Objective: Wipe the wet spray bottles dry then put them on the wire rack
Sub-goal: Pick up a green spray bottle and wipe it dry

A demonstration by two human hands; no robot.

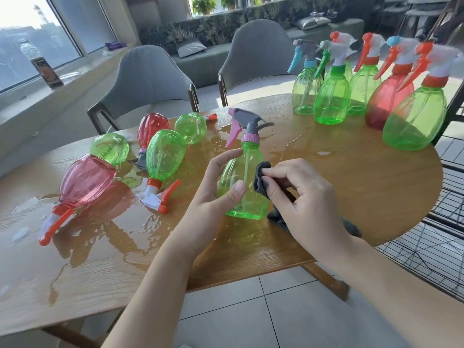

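My left hand (217, 190) grips a green spray bottle (247, 179) with a grey and pink trigger head, held upright just above the table. Against the bottle's right side my right hand (301, 197) pinches a dark grey cloth (262, 180). Several wet bottles lie on their sides at the left, among them a pink one (85, 182) and a green one (164, 154) with orange triggers. On the table's far right several bottles stand upright, such as a green one (414, 116) and a red one (388, 96). The black wire rack (442, 237) sits low to the right of the table.
The wooden table (364, 187) has puddles of water across its left and middle. Two grey chairs (150, 79) stand behind it. A window ledge with a dark can (47, 72) runs along the left. Tiled floor lies below the near edge.
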